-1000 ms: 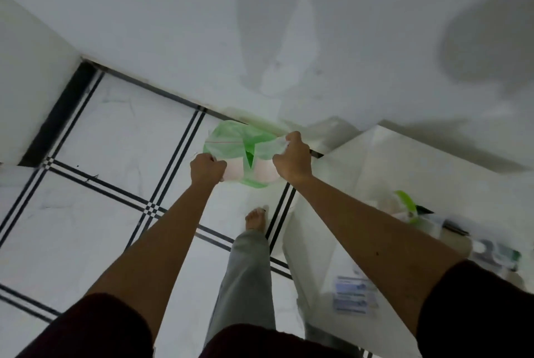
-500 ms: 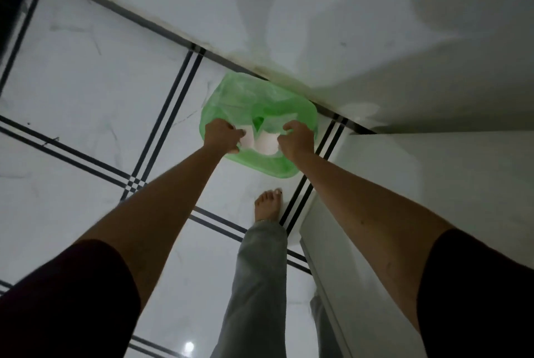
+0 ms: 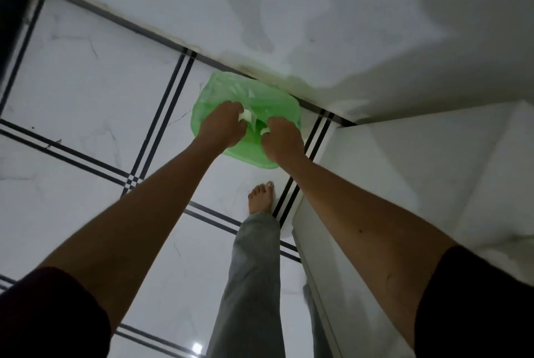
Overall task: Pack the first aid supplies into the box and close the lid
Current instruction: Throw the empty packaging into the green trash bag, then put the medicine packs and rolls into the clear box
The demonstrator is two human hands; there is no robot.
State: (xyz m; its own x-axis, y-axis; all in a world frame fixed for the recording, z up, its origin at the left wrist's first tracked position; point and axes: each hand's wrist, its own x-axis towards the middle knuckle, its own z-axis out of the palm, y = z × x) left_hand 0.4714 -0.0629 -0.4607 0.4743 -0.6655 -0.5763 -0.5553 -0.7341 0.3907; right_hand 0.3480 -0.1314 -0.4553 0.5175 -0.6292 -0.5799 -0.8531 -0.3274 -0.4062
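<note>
While both bare arms reach forward and down, the left hand (image 3: 222, 123) is curled closed, pinching a small white scrap (image 3: 246, 116) at its fingertips; the right hand (image 3: 281, 139) is curled closed likewise, with a smaller white piece (image 3: 263, 131) at its knuckles. Below both hands stands a translucent green plastic-lined bin (image 3: 245, 152) on the white marble floor (image 3: 86, 83), against the wall; a white table (image 3: 404, 161) edge lies just right of it, and a bare foot (image 3: 261, 197) stands nearby.

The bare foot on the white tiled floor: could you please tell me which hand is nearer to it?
Right. The right hand is almost directly above the bare foot; the left hand sits further up and leftward.
</note>
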